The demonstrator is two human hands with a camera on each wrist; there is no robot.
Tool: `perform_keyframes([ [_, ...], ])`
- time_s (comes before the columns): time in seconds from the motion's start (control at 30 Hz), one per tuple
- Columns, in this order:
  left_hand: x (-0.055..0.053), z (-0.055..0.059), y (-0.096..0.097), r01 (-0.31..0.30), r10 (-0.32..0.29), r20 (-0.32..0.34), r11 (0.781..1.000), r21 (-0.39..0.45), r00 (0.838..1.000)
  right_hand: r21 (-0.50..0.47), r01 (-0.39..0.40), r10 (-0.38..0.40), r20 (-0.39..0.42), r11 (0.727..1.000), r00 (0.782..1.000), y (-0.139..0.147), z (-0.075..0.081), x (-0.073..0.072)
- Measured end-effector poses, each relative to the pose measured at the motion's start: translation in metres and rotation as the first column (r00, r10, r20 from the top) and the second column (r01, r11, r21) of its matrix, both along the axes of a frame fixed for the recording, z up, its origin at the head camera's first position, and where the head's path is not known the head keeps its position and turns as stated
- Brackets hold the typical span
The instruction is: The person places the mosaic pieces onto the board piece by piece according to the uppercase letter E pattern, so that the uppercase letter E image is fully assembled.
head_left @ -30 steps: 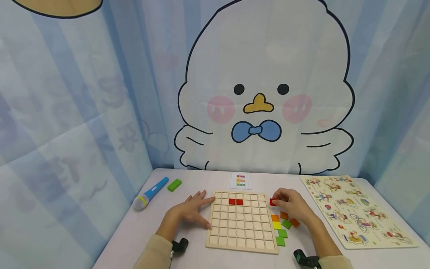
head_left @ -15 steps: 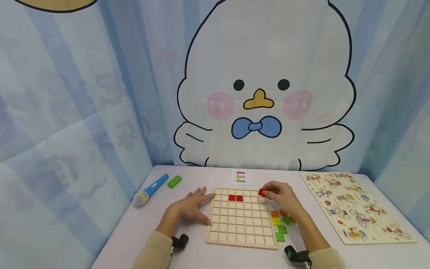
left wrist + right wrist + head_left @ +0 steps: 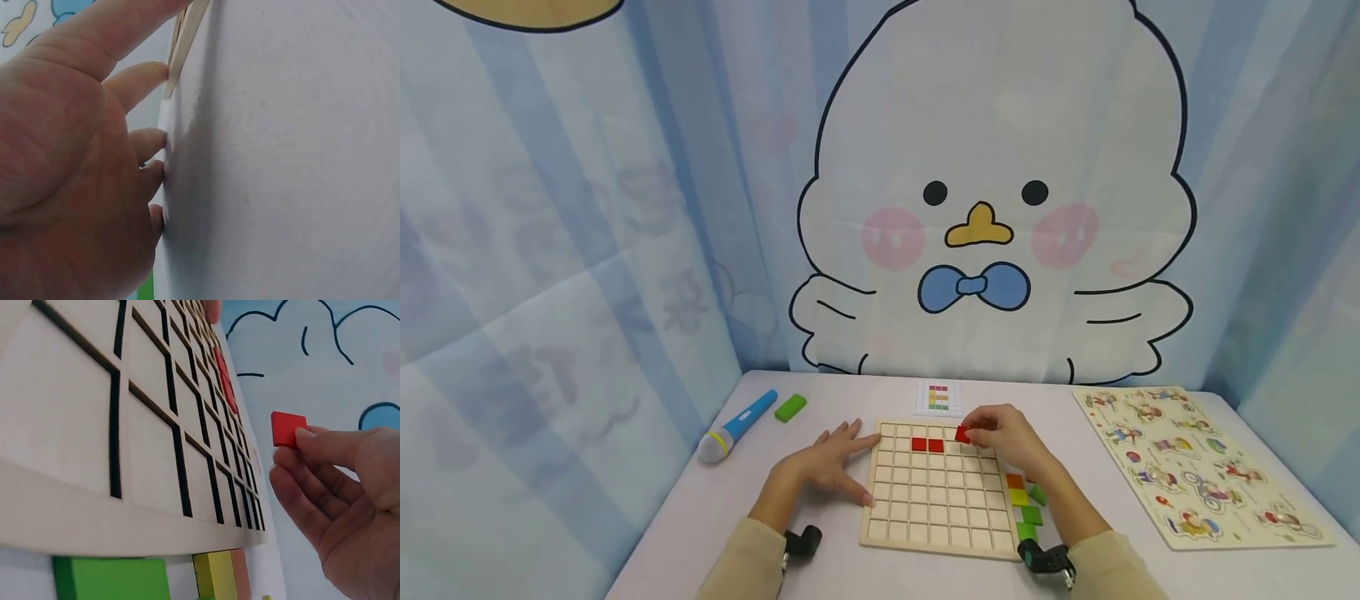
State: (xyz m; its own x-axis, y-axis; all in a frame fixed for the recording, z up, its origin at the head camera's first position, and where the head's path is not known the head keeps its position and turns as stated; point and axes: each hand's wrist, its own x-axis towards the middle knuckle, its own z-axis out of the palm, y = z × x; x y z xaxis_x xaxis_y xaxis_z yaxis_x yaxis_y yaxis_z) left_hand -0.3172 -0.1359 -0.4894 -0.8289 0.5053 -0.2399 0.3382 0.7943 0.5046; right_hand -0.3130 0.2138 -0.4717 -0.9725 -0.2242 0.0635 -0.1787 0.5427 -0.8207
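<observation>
A wooden grid board [image 3: 925,500] lies on the table, with two red square tiles [image 3: 927,446] side by side in its second row. Thumb and fingers of my right hand [image 3: 1009,435] pinch another red tile [image 3: 287,429] above the board's upper right part. My left hand [image 3: 829,465] is spread at the left edge, its thumb and index finger touching the frame [image 3: 187,47]. The left hand's other fingertips rest on the tabletop. Beside the board's right edge lie orange [image 3: 1015,482], yellow [image 3: 1018,497] and green tiles [image 3: 1032,516], partly hidden by the right arm.
Behind the board is a small pattern card [image 3: 938,398] with coloured squares. A blue toy microphone [image 3: 737,427] and a green block [image 3: 790,407] lie at the left. On the right is a wooden picture puzzle board [image 3: 1198,467]. A printed curtain [image 3: 985,333] hangs behind the table.
My right hand has carried the red tile leftward from beside the board to over its upper right squares. The left hand stays at the left edge.
</observation>
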Motion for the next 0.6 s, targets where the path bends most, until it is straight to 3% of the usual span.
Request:
perform_keyframes([
  [0.23, 0.000, 0.001, 0.001, 0.001, -0.001, -0.001, 1.000, 0.003, 1.000, 0.103, -0.032, 0.031, 0.009, 0.994, 0.999, -0.011, -0.002, -0.007],
  [0.6, 0.001, 0.003, 0.001, -0.013, 0.013, 0.010, 1.000, 0.000, 1.000, 0.142, -0.019, 0.022, -0.021, 0.990, 1.000, -0.020, -0.011, -0.010],
])
